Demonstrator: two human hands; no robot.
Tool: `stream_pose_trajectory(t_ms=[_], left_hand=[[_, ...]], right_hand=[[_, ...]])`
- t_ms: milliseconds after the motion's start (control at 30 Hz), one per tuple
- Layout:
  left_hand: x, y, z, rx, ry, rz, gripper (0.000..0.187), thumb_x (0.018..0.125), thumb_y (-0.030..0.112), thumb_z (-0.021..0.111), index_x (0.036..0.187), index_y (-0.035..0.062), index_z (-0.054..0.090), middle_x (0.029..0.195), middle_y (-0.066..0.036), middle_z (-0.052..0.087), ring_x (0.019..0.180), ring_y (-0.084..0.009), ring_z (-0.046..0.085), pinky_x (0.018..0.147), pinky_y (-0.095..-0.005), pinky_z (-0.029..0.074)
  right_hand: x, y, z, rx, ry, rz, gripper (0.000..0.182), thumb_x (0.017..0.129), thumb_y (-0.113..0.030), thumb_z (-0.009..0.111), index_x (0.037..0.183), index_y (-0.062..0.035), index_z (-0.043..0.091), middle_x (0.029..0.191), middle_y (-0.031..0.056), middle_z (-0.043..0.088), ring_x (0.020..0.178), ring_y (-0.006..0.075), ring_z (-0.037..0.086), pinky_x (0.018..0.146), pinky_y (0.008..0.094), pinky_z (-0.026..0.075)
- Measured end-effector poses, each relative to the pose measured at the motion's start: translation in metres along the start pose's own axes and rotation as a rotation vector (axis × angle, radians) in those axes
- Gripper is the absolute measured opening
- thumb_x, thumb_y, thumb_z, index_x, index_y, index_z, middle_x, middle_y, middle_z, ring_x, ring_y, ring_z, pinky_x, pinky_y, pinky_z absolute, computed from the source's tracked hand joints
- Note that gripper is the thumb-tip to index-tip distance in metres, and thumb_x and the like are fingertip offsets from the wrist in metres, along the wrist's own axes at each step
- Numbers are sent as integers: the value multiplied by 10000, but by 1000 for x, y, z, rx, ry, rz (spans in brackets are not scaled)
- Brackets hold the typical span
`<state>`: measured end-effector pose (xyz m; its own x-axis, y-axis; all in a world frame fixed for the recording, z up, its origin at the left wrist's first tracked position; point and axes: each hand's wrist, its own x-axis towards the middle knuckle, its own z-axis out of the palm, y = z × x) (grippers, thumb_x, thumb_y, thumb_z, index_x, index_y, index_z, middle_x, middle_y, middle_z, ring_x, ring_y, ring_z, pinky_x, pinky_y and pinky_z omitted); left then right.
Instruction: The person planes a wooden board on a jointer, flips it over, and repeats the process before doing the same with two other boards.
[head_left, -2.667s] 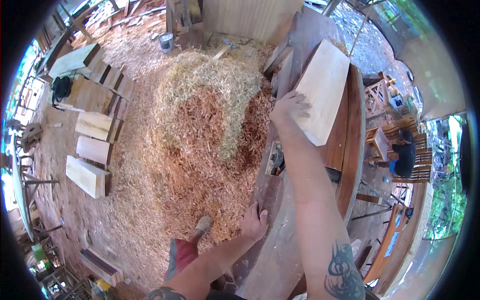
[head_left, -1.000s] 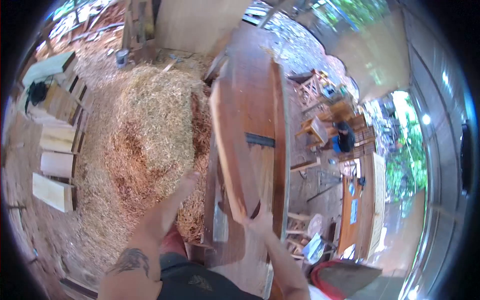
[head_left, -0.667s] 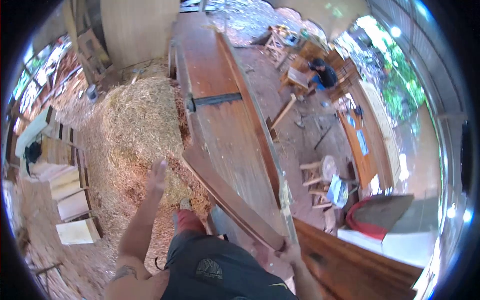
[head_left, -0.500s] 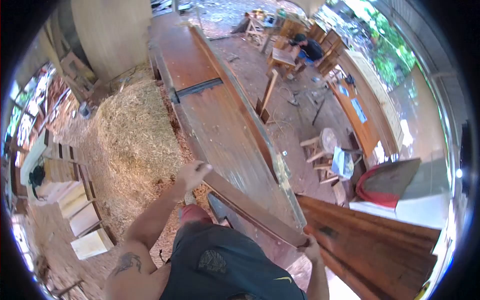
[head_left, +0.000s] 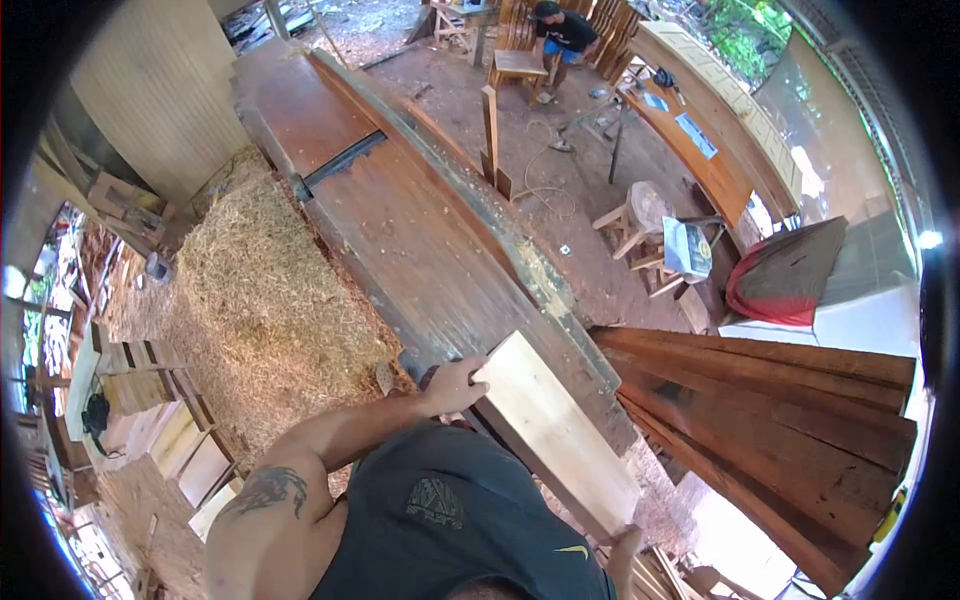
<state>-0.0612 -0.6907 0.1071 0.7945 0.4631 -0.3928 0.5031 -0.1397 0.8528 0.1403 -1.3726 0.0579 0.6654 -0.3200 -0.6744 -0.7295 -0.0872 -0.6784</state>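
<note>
A pale wooden board (head_left: 555, 425) lies at a slant over the near end of a long wooden bench (head_left: 410, 250), its broad face turned up. My left hand (head_left: 457, 388) is closed around the board's far left end. At the near right end, my right hand (head_left: 624, 552) grips the board's edge, its fingers partly hidden underneath. Across the bench runs a dark slot (head_left: 343, 163), well ahead of both hands. My body stands close against the near end of the bench.
A heap of wood shavings (head_left: 270, 270) lies left of the bench. Dark planks (head_left: 770, 420) are stacked at the right. Pale boards (head_left: 190, 450) stand at the lower left. A stool (head_left: 648, 208) and a person (head_left: 565, 35) beside a small wooden table (head_left: 518, 66) are farther off.
The board has turned over in my hands, from a narrow brown side to a broad pale face. My left hand has shifted right and nearer to me; the view has turned too.
</note>
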Motion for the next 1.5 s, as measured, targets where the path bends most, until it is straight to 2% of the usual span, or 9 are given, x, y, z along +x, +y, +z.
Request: stream_pose_trajectory(t_ms=[100,133,267,433,533,767,900,1100,1500], left_hand=[[18,-30,9,77,115,64,780,884,355,746,1571,107,472,1279,-278,717,1207,-462,681,1065,-515,526],[22,-29,3,131,101,62,801,881,368,747,1583,112,456,1305,-278,708,1228,-463,670,1078,-514,520],[57,-46,-10,224,83,9,810,890,420,722,1600,142,447,1413,-281,649,1299,-482,619,1141,-497,474],[94,-21,-17,741,265,167,788,914,544,670,1564,119,532,1713,-303,273,1597,-483,198,1204,-716,247],[112,21,-5,610,-26,-59,875,977,591,598,1675,125,348,1746,-326,148,1614,-530,122,1265,-716,139],[197,22,-3,699,299,-303,831,1068,604,398,1731,141,204,1783,-283,24,1606,-587,-18,1181,-856,27],[247,10,-60,665,421,-413,776,1098,560,344,1739,153,178,1795,-251,2,1611,-579,-44,1178,-860,9],[302,-14,-124,681,605,-482,744,1100,532,335,1734,166,206,1796,-243,19,1612,-576,-41,1181,-860,-1],[351,-62,-212,697,780,-447,744,1084,541,398,1728,200,245,1797,-216,81,1630,-526,8,1219,-811,-39]], right_hand=[[-6,31,42,243,215,84,83,865,-130,579,803,-90,617,657,16,513,567,218,559,451,425,434],[1,34,50,-38,82,-61,87,875,-135,600,812,-84,631,661,7,518,556,202,552,438,414,433],[-39,23,113,141,-51,108,218,942,-160,606,745,-158,512,593,0,497,403,141,444,361,262,318],[19,35,202,233,-234,174,300,999,-127,598,708,-142,530,579,-3,473,414,139,446,336,283,322],[-8,17,259,8,-422,22,342,1013,-128,600,687,-144,497,523,6,432,414,159,455,353,323,360],[-9,0,401,-331,-483,6,462,1056,-319,539,685,-55,615,577,99,592,470,213,527,438,358,407],[-71,-45,468,-732,-577,-170,451,1090,-325,544,822,4,695,625,104,647,505,228,618,476,380,524],[-112,-71,545,-895,-698,-113,492,1123,-429,495,919,-14,662,651,97,623,509,229,625,454,390,514],[-142,-65,643,-733,-859,-26,499,1121,-429,544,867,-4,605,632,75,605,463,192,564,438,371,487]])
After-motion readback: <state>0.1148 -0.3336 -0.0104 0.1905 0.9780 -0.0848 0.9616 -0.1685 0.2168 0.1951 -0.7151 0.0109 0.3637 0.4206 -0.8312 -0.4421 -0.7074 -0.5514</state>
